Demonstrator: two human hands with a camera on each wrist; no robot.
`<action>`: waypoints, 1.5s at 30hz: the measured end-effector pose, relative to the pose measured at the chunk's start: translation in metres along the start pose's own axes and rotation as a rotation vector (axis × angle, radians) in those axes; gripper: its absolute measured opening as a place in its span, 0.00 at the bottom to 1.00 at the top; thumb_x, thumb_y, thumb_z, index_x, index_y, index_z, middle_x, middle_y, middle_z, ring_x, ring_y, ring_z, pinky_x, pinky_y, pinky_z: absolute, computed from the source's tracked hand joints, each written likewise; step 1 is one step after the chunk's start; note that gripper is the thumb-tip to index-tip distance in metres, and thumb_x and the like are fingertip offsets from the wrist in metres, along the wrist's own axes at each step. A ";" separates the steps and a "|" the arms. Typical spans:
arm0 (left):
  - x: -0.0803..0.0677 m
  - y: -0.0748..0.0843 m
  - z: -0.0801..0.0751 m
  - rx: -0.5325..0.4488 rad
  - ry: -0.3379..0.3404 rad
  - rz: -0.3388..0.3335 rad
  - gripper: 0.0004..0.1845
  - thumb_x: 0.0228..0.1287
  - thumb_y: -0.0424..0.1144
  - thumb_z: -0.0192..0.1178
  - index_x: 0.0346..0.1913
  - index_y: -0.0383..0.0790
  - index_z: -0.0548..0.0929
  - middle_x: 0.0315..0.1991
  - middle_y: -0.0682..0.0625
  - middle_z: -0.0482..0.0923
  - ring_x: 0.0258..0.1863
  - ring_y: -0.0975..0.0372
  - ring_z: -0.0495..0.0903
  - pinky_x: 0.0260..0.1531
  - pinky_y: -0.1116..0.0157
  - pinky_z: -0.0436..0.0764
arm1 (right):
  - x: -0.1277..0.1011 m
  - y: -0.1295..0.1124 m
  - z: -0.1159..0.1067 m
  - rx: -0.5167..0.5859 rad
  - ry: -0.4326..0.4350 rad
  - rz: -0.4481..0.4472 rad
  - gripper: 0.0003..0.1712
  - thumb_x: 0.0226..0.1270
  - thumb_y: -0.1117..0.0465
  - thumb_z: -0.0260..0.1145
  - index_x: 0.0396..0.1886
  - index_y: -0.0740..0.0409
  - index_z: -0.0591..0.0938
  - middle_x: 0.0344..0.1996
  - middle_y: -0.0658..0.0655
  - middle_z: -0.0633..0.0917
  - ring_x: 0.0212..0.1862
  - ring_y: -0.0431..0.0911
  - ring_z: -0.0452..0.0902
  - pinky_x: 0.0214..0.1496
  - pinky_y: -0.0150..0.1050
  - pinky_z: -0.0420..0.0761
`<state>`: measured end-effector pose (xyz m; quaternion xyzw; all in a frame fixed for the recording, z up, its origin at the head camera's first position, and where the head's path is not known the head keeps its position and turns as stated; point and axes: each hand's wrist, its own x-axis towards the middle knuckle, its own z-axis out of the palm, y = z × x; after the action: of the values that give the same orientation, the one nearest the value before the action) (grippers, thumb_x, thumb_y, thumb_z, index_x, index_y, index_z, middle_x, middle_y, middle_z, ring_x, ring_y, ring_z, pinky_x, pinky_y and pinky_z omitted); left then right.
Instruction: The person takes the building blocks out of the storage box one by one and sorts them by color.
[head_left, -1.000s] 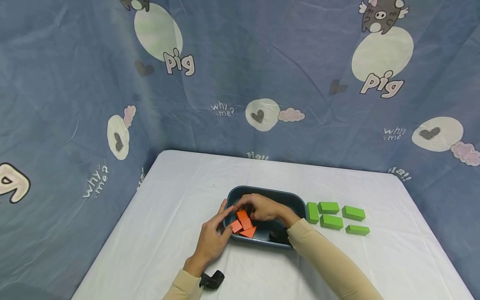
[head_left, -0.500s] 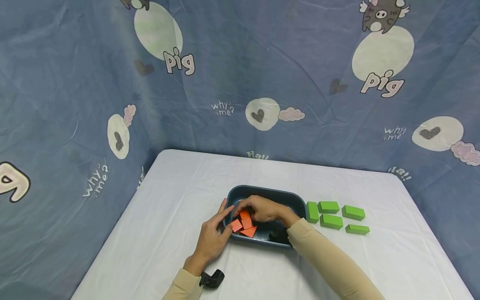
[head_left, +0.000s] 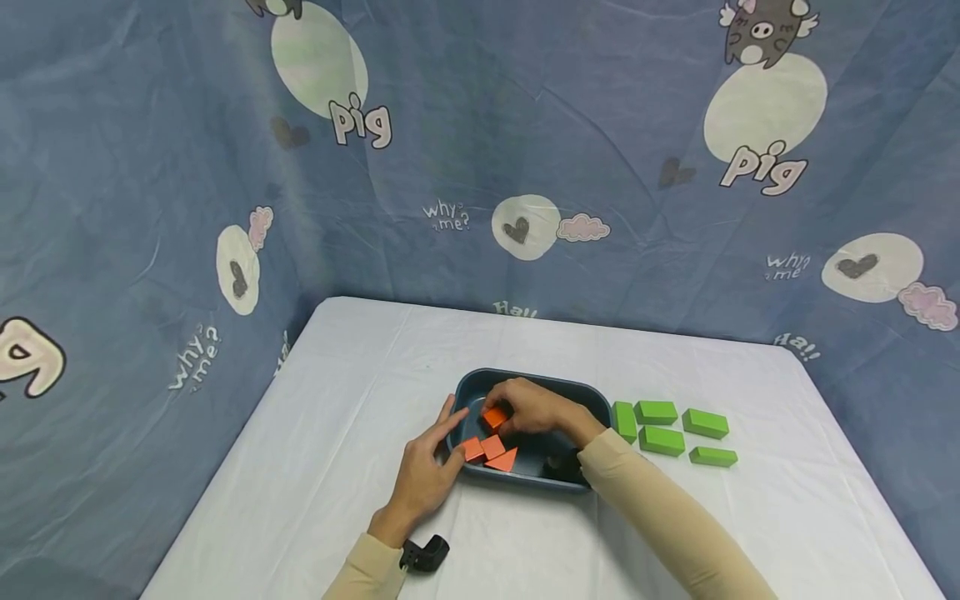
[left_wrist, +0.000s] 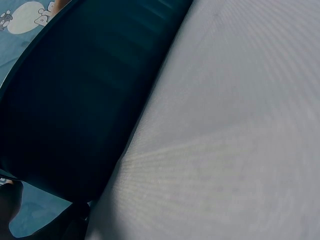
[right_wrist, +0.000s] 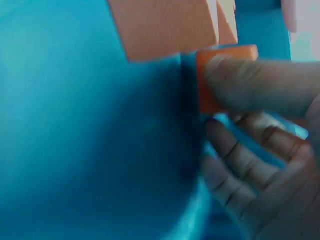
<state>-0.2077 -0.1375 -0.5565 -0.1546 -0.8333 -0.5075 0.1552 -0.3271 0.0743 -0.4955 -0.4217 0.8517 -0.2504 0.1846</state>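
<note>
A dark blue plastic bin stands on the white-covered table. My right hand reaches inside and pinches an orange block between thumb and fingers; the right wrist view shows the thumb pressed on that block. Two orange blocks and an orange triangular block lie near the bin's front left corner. At the bin's left end, my left hand rests on the rim, fingers extended and thumb at the front corner. The bin's long side fills much of the left wrist view.
Several green rectangular blocks lie on the table just right of the bin. A black wrist camera is strapped to the left wrist. Blue patterned cloth hangs behind and beside the table.
The right hand has lifted slightly and drawn right with an orange block, away from the other orange blocks. The triangular block has shifted a little to the right. The left hand stays on the rim.
</note>
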 end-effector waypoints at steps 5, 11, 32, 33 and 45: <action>0.001 -0.001 0.001 0.012 0.009 0.015 0.29 0.61 0.29 0.61 0.68 0.38 0.79 0.75 0.45 0.64 0.72 0.53 0.67 0.70 0.64 0.64 | -0.011 -0.002 -0.011 0.037 0.045 0.036 0.20 0.57 0.68 0.77 0.51 0.57 0.86 0.47 0.50 0.85 0.43 0.41 0.78 0.50 0.37 0.81; 0.000 0.001 0.002 -0.002 0.004 0.006 0.29 0.61 0.29 0.62 0.68 0.39 0.79 0.75 0.45 0.64 0.72 0.56 0.66 0.69 0.66 0.63 | -0.031 -0.007 -0.025 0.172 0.137 0.051 0.21 0.59 0.70 0.75 0.54 0.59 0.86 0.46 0.50 0.85 0.42 0.44 0.80 0.49 0.37 0.83; -0.001 0.000 0.006 -0.035 0.038 0.030 0.30 0.59 0.26 0.62 0.67 0.40 0.80 0.74 0.45 0.66 0.71 0.54 0.68 0.67 0.77 0.61 | -0.107 -0.010 -0.059 0.275 0.385 0.085 0.22 0.55 0.70 0.76 0.51 0.55 0.86 0.42 0.53 0.86 0.37 0.47 0.83 0.49 0.44 0.84; -0.001 0.000 0.006 -0.035 0.038 0.029 0.30 0.59 0.26 0.62 0.67 0.40 0.80 0.74 0.45 0.66 0.71 0.54 0.68 0.67 0.77 0.61 | -0.112 -0.009 -0.058 0.282 0.395 0.094 0.22 0.55 0.70 0.76 0.50 0.54 0.86 0.43 0.53 0.86 0.37 0.48 0.83 0.50 0.45 0.84; -0.001 0.003 0.007 -0.053 0.045 0.020 0.30 0.59 0.26 0.62 0.67 0.40 0.80 0.74 0.46 0.66 0.70 0.54 0.69 0.66 0.78 0.61 | -0.173 0.008 -0.053 0.428 0.535 0.156 0.18 0.56 0.72 0.74 0.48 0.57 0.86 0.42 0.57 0.87 0.42 0.53 0.85 0.52 0.47 0.84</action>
<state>-0.2065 -0.1295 -0.5572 -0.1553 -0.8144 -0.5312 0.1748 -0.2607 0.2330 -0.4393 -0.2265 0.8277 -0.5102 0.0576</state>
